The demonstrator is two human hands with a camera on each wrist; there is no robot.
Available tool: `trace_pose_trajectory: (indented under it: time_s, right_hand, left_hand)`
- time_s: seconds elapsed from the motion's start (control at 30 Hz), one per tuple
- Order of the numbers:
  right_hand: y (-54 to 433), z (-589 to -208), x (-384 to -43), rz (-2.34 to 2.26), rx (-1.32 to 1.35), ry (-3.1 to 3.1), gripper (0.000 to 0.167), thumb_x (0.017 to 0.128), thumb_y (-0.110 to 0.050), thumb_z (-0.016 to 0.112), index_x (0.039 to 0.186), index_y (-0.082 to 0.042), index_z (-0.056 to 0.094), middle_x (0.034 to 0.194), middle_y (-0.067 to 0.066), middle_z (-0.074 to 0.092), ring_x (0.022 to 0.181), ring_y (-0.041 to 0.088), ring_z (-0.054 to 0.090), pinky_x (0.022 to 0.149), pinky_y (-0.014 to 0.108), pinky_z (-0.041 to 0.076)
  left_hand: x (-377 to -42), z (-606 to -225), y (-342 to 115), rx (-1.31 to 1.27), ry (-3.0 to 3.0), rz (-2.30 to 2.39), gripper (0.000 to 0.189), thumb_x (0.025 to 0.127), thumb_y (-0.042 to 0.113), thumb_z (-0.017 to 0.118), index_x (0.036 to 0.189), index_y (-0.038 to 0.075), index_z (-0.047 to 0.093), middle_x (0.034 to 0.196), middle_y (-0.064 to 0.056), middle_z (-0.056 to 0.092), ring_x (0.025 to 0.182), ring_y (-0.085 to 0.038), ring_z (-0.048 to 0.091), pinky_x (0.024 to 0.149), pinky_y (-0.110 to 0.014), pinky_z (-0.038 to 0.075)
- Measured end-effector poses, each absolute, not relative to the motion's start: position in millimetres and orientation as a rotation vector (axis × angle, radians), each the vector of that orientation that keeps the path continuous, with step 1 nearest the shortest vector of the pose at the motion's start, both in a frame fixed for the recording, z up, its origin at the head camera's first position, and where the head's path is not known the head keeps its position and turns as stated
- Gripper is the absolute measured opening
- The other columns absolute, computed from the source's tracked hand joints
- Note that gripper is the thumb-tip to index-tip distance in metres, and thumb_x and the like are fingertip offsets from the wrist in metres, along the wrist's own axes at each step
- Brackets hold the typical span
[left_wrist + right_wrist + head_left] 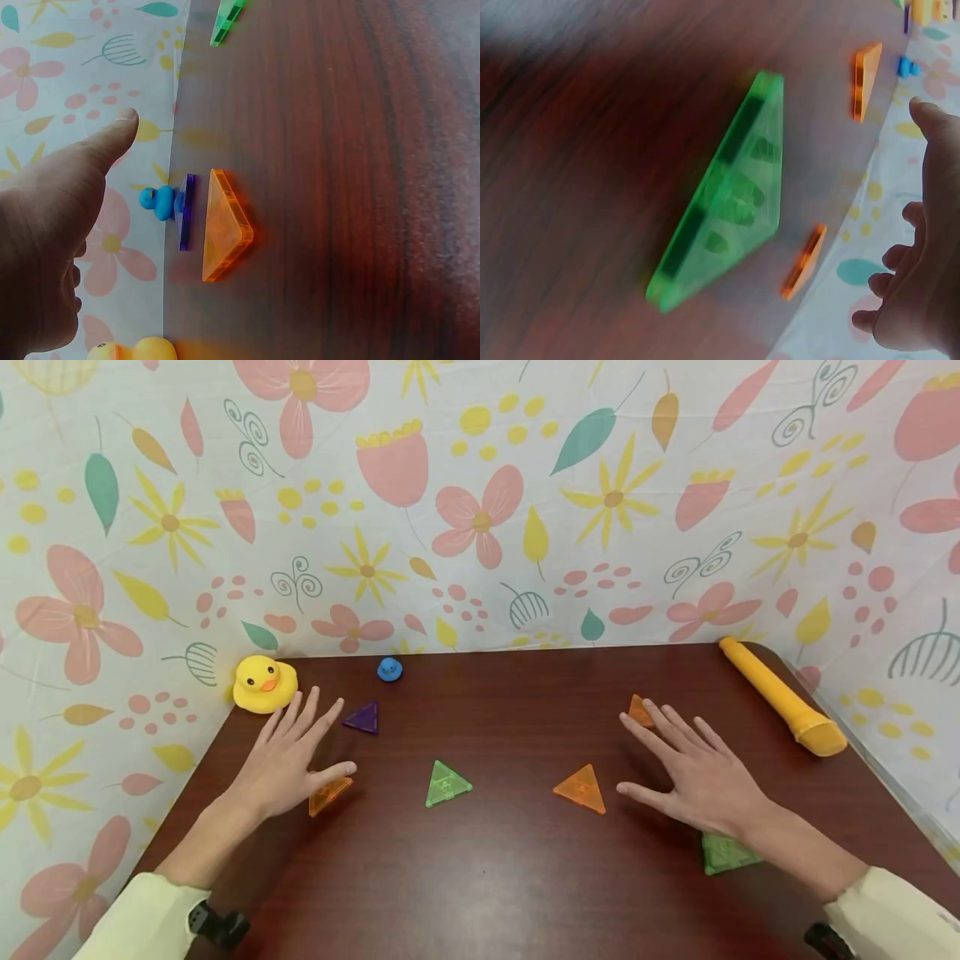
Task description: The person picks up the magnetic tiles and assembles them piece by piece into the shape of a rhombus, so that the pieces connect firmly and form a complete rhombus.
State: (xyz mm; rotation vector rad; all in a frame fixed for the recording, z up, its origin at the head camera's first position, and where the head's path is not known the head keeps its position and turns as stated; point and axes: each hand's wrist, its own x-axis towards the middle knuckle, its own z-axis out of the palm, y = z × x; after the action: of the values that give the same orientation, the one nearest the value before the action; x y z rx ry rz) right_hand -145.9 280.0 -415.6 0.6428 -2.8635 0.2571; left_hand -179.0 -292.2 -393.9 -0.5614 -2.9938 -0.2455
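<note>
My left hand (283, 768) is spread out over the left of the table, holding nothing. Below its thumb lies an orange triangular tile (330, 795), partly covered in the head view. A purple triangle (363, 718) lies just beyond its fingers. On the right, my right hand (693, 772) also hovers with straight, spread fingers. Its fingertips overlap a second orange triangle (640, 712); another orange triangle (581, 789) lies left of its thumb. A green triangle (731, 195) sits under the right wrist, part hidden in the head view. Another green triangle (447, 784) lies between the hands.
A yellow rubber duck (264, 683) sits at the back left corner, with a small blue duck (389, 669) to its right. Along the right edge lies a yellow stick (783, 697). A flower-printed cloth (480, 585) stands behind the dark wooden table (480, 893).
</note>
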Motion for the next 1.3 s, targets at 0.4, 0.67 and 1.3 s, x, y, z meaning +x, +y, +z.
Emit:
trace_pose_trajectory:
  time_s: [0.4, 0.67, 1.3]
  right_hand:
    - [235.4, -417.9, -152.7, 0.495, 0.776, -2.902, 0.099, 0.093, -0.07, 0.07, 0.169, -0.019, 0.032, 0.173, 0.014, 0.026, 0.157, 0.04, 0.03, 0.122, 0.065, 0.025]
    - [204.4, -424.9, -157.5, 0.728, 0.892, -2.883, 0.107, 0.089, -0.069, 0.076, 0.169, -0.015, 0.029, 0.174, 0.01, 0.025, 0.157, 0.04, 0.028, 0.122, 0.064, 0.027]
    - [102.3, -440.0, -181.3, 1.327, 1.215, -2.803, 0.094, 0.088, -0.029, 0.092, 0.164, -0.009, 0.04, 0.165, 0.004, 0.043, 0.153, 0.024, 0.04, 0.118, 0.052, 0.04]
  left_hand:
    - [-199.9, -390.5, -290.3, -0.519, -3.018, -0.447, 0.113, 0.094, 0.053, 0.079, 0.17, 0.005, 0.012, 0.174, -0.026, 0.01, 0.16, -0.048, 0.006, 0.124, -0.069, 0.012]
    - [-212.6, -393.8, -288.8, -0.537, -2.984, -0.587, 0.11, 0.095, 0.043, 0.082, 0.168, -0.003, 0.014, 0.172, -0.028, 0.017, 0.158, -0.05, 0.014, 0.122, -0.071, 0.017]
    - [-246.1, -413.6, -279.7, -0.391, -3.072, -0.803, 0.091, 0.101, 0.04, 0.075, 0.167, 0.001, 0.026, 0.167, -0.027, 0.033, 0.149, -0.052, 0.034, 0.119, -0.068, 0.028]
